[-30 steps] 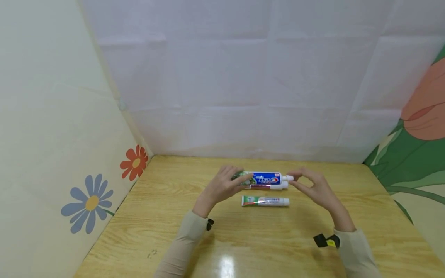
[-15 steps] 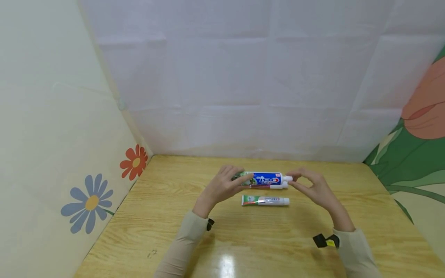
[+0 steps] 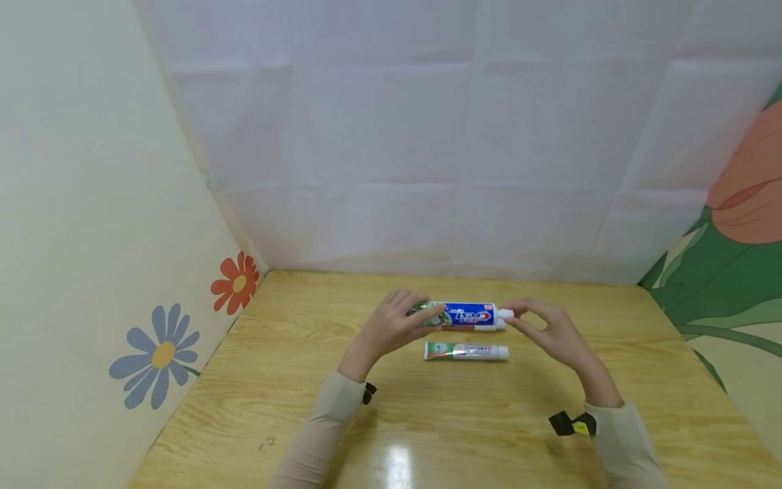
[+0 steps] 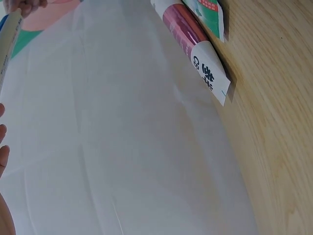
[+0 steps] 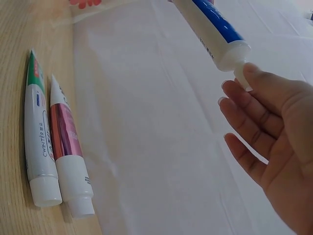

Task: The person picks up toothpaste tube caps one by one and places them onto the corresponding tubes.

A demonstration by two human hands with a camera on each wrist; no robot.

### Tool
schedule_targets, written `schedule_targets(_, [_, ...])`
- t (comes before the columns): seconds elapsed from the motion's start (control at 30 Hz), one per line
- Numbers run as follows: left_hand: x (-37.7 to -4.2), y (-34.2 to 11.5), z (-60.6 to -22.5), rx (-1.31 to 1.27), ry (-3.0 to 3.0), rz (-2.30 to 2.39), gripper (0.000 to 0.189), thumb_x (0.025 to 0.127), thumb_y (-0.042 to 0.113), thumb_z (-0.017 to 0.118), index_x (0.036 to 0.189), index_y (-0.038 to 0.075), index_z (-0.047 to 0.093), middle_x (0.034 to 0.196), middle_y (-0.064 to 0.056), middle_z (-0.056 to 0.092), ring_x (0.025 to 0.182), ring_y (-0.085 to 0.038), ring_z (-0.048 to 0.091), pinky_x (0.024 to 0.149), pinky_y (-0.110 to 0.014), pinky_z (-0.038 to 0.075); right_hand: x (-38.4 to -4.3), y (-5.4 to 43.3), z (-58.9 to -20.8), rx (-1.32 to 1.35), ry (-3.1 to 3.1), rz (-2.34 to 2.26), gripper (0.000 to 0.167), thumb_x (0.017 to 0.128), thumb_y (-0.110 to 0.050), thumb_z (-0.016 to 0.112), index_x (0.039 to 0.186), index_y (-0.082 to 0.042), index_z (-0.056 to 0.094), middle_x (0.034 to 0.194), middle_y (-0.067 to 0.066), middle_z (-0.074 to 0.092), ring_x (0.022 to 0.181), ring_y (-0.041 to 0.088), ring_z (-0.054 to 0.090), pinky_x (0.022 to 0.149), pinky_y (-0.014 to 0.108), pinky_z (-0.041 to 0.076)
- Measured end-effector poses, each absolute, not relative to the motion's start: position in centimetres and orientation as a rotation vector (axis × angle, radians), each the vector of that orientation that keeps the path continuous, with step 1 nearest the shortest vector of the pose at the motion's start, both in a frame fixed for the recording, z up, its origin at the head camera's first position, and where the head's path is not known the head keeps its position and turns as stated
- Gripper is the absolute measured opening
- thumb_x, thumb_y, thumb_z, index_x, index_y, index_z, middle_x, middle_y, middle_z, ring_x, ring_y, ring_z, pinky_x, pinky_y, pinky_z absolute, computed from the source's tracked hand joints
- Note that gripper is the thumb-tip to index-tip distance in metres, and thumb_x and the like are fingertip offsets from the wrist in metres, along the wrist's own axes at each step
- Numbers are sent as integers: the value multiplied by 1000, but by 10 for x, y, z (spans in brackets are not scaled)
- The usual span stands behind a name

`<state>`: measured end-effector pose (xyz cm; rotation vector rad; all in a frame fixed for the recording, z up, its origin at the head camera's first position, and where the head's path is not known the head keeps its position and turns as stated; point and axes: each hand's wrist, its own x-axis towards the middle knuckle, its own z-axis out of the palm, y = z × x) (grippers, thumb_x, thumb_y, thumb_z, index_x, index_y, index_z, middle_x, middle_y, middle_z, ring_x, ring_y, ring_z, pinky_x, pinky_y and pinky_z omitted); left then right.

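My left hand [image 3: 391,326] grips the tail end of a blue, green and white toothpaste tube [image 3: 469,314], raised above the table with its capped end to the right. The thumb and fingertips of my right hand [image 3: 552,329] pinch the small white cap [image 5: 243,78] at the tube's mouth. In the right wrist view the cap sits at the mouth; how tightly it is seated I cannot tell. Below lie a pink and white toothpaste tube [image 5: 67,132], partly hidden in the head view, and a smaller green and white toothpaste tube [image 3: 467,351]. Only left fingertips [image 4: 2,134] show in the left wrist view.
The wooden table [image 3: 464,428] carries the two lying tubes side by side, caps to the right. A creased white sheet [image 3: 391,136] hangs behind the table. Flower-painted walls [image 3: 79,238] stand at left and right.
The white cap and my right fingertips have shifted slightly left, closer to the blue tube's mouth. My left hand and the lying tubes stay about where they were.
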<state>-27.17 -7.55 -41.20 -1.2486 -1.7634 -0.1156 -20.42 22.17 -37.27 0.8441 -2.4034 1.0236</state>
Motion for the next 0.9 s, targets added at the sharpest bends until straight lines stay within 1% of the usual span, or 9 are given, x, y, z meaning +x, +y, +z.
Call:
schedule_targets(0.2, [-271, -75, -411, -1241, -1753, -109, 50, 78, 40, 73, 122, 21, 59, 100, -3, 60, 81, -13, 55, 72, -26, 48, -207, 223, -376, 896, -2374, 1024, 22, 80, 7, 65, 100, -2, 67, 90, 4, 67, 85, 7, 60, 81, 19, 47])
schedule_targets(0.27, [-271, -74, -410, -1240, -1751, -109, 49, 78, 41, 72, 121, 22, 59, 99, -2, 60, 80, -13, 55, 71, -26, 48, -209, 224, -379, 897, -2377, 1029, 21, 81, 7, 65, 99, -3, 67, 89, 3, 67, 86, 7, 60, 81, 22, 48])
schedule_targets(0.33, [-270, -74, -410, -1239, -1747, -111, 49, 78, 41, 73, 121, 22, 60, 98, -2, 60, 78, -12, 55, 70, -25, 48, -214, 227, -386, 893, -2385, 1031, 21, 81, 7, 64, 98, -5, 67, 90, 2, 67, 87, 7, 60, 81, 27, 50])
schedule_targets(0.5, [-269, -73, -410, -1237, -1730, -121, 56, 70, 43, 78, 119, 22, 61, 95, -2, 61, 76, -12, 54, 67, -24, 48, -226, 234, -403, 912, -2398, 1028, 23, 82, 4, 65, 100, -10, 67, 92, -1, 67, 88, 7, 60, 80, 31, 51])
schedule_targets(0.6, [-268, -72, -410, -1235, -1723, -126, 58, 67, 44, 80, 117, 22, 62, 94, -2, 61, 75, -11, 55, 66, -23, 48, -229, 236, -406, 942, -2396, 1034, 21, 83, 1, 65, 101, -10, 67, 91, -2, 67, 85, 6, 61, 78, 29, 52])
schedule_targets(0.73, [-268, -71, -410, -1230, -1714, -131, 57, 66, 43, 80, 116, 22, 63, 93, -2, 62, 74, -10, 55, 65, -23, 48, -229, 237, -406, 951, -2401, 1064, 18, 85, -2, 64, 101, -11, 67, 89, -5, 66, 82, 6, 61, 78, 27, 52])
schedule_targets(0.9, [-268, -70, -411, -1223, -1700, -135, 58, 66, 44, 80, 117, 23, 62, 93, -1, 62, 72, -9, 54, 62, -21, 47, -228, 238, -405, 967, -2409, 1088, 16, 87, -2, 61, 98, -12, 67, 88, -3, 66, 79, 11, 62, 76, 25, 52])
